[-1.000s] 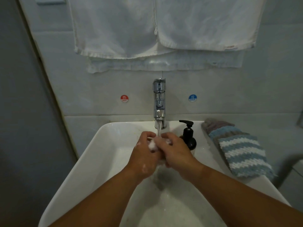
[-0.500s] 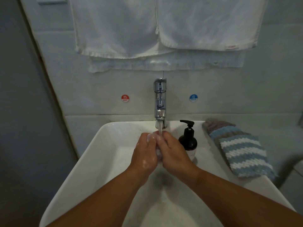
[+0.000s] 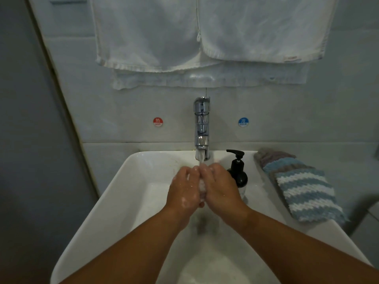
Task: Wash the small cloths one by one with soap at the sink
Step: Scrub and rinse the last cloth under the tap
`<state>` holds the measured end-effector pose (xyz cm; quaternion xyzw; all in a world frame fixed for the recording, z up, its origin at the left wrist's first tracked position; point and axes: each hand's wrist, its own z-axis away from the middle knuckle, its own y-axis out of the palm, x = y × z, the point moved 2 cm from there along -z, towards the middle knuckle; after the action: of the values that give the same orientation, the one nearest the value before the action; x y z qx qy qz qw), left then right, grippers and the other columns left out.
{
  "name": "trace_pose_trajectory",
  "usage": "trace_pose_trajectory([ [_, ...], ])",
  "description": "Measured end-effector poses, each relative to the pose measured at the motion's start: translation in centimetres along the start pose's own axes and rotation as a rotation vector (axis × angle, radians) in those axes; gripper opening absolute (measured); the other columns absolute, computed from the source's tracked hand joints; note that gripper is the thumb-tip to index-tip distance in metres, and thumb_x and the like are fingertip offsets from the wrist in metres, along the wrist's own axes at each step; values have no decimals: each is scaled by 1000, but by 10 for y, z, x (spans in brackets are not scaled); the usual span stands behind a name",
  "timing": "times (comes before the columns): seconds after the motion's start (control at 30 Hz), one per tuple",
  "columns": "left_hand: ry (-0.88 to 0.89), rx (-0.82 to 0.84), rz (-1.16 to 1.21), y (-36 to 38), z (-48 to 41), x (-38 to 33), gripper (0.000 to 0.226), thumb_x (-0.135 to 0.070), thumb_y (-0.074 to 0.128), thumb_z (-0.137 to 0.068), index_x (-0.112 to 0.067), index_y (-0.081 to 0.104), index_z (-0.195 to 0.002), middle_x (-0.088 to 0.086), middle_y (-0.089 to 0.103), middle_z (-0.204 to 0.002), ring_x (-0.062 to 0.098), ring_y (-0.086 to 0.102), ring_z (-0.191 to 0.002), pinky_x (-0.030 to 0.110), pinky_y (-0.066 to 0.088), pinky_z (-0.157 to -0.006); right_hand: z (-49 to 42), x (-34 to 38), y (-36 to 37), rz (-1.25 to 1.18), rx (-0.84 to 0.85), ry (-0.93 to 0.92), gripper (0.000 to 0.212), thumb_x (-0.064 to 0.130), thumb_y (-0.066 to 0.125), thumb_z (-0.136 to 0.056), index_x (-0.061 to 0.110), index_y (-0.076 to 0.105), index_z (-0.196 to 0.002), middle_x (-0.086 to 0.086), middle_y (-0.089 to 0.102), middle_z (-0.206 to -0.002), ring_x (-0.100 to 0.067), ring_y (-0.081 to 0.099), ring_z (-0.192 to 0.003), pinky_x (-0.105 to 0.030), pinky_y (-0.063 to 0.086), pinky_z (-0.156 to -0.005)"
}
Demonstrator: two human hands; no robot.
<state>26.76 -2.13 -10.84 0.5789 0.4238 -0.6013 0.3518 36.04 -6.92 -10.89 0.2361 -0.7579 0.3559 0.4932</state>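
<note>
A white rectangular ceramic sink [image 3: 114, 193] fills the lower half of the view. On the pale tiled wall behind it, at about 11 o'clock from the hands, sits a round red sticker [image 3: 158, 121] with a Chinese character and the word "HOT".

The left hand [image 3: 184, 191], flecked with suds, is over the basin's middle. Its fingers are curled in and clamped on a small white soapy cloth [image 3: 202, 185]. The cloth is squeezed between both hands, so only a foamy strip of it shows. Straight up at 12 o'clock stands a tall chrome tap [image 3: 202, 124]; its stream of water [image 3: 201, 160] falls onto the knuckles where the two hands meet. The right hand [image 3: 220, 187] presses against the left, and its fingers are likewise closed on the cloth.

Just beside the right hand, at 2 o'clock, a black pump soap bottle [image 3: 239, 175] stands on the sink's back rim. Above it on the wall is a round blue sticker [image 3: 243, 122] marked "COLD".

At 3 o'clock, along the sink's right edge, lies a stack of knitted cloths [image 3: 303, 189]. The top one is striped blue and white, with grey and pale blue ones under it.

Two white towels [image 3: 147, 33] hang side by side high at 12 o'clock, over a third, thinner one [image 3: 205, 76].
</note>
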Motion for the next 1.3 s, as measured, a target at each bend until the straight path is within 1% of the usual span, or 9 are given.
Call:
trace_pose_trajectory([
  [0.1, 4, 38, 80, -1, -2, 0, 15, -34, 50, -106, -26, 57, -115, 6, 67, -110, 23, 70, -97, 34, 64, -74, 1, 2, -3, -197, 9, 48, 10, 30, 48, -106, 26, 55, -111, -2, 65, -102, -16, 69, -92, -41, 63, -79],
  [0.2, 6, 51, 109, -2, 0, -1, 17, -30, 47, -107, -27, 55, -122, 2, 65, -113, 17, 67, -98, 24, 61, -65, 5, 7, -6, -350, 115, 74, 17, 26, 50, -106, 34, 54, -120, 3, 62, -108, -13, 66, -96, -23, 60, -67],
  [0.33, 100, 9, -73, -3, -3, 3, 23, -41, 38, -108, -26, 55, -115, 3, 66, -106, 19, 67, -92, 28, 52, -62, 6, -1, 4, -170, 156, 28, 21, 42, 44, -106, 33, 53, -123, 2, 64, -113, -15, 65, -105, -34, 61, -82],
  [0.5, 136, 12, -344, 1, -3, 5, 37, -43, 32, -109, -22, 61, -98, 1, 68, -97, 18, 68, -94, 40, 58, -90, -6, -10, 10, 163, 118, -6, 19, 29, 48, -106, 23, 57, -91, 10, 60, -82, -4, 62, -75, -10, 46, -64],
  [0.63, 138, 1, -445, 2, 0, -4, 57, -44, 25, -109, -8, 68, -106, 14, 72, -100, 31, 69, -98, 45, 55, -92, -6, -9, 7, 151, 48, 16, 43, 44, 40, -107, 27, 63, -75, 6, 68, -75, -10, 68, -74, -18, 47, -64],
  [0.77, 34, -7, -274, 2, 4, 3, 65, -60, 23, -104, -21, 74, -90, 6, 76, -90, 23, 72, -86, 41, 60, -83, 1, -6, 6, 39, 56, 83, 57, 54, 34, -105, 20, 73, -82, -1, 74, -79, -14, 73, -78, -36, 60, -76],
  [0.87, 36, 2, -142, 1, 0, 5, 35, -47, 37, -107, -27, 64, -99, 5, 70, -102, 23, 70, -90, 37, 61, -71, -1, -5, 2, -34, 41, 73, 32, 42, 44, -106, 21, 65, -94, -2, 71, -89, -16, 71, -84, -46, 61, -81],
  [1.07, -44, 63, 154, -3, 0, 2, 13, -31, 54, -104, -24, 62, -111, 7, 69, -108, 22, 71, -95, 31, 62, -65, 3, 1, -3, -260, 92, 96, 13, 29, 52, -105, 30, 59, -116, 0, 68, -109, -17, 70, -99, -34, 63, -78],
  [1.3, 15, 35, -62, -2, -4, 10, 22, -41, 40, -108, -27, 57, -111, 5, 68, -105, 22, 68, -92, 27, 48, -61, 5, -5, 5, -88, 99, 38, 17, 39, 43, -107, 28, 55, -111, 3, 66, -105, -13, 66, -99, -39, 60, -89],
])
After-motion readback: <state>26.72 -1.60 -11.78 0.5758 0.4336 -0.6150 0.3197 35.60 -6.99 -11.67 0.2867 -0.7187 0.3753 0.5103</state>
